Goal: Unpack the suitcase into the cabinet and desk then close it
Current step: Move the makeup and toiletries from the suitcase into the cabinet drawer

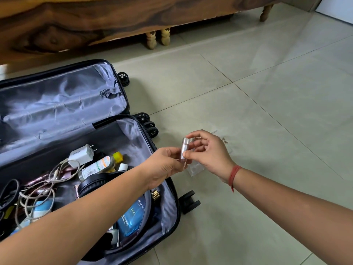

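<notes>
The left grip (168,163) and right grip (208,153) each pinched narrowly on a small silvery tube (185,150); left of them the open suitcase (57,104) lay on a tiled floor (248,83)

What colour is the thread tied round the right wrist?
Red. The thread shows plainly in the head view.

Glossy polished wood with dark grain on the bed frame (76,22). Smooth, faintly sheeny tile on the floor (267,92). Hard dark plastic around the suitcase (178,211); shiny, creased grey cloth for its lining (57,104). Smooth white plastic on the charger (81,154). Perhaps brushed metal on the tube (185,150). Thin clear plastic for the bag (194,169).
</notes>
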